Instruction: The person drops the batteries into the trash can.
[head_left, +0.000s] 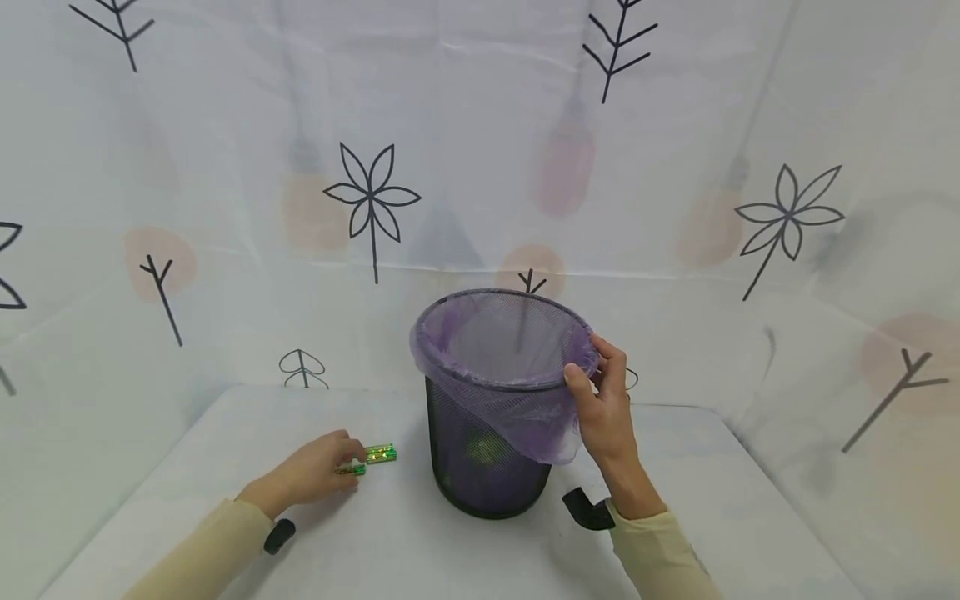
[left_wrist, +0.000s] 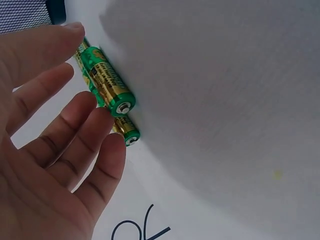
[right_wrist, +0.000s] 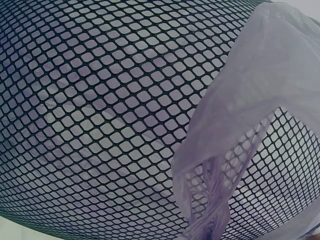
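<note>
Bright, even, diffuse light; soft shadow just beside the mesh bin (head_left: 487, 467) base. Head view bends w/ wide-angle distortion toward edges. Left wrist view's near fingers (left_wrist: 60, 145) slightly soft, no glare.

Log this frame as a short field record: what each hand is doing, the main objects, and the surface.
left hand: fingers on two green-and-gold batteries lying side by side on the table; no clear grip
right hand: pinches the rim of the bin, over the bag's folded edge
bin: black mesh wastebasket, upright at the table's middle
bag: purple liner, draped over the rim and hanging down the front
inside bin: something greenish shows through the mesh; cannot tell what
surface: white table, patterned cloth backdrop behind
</note>
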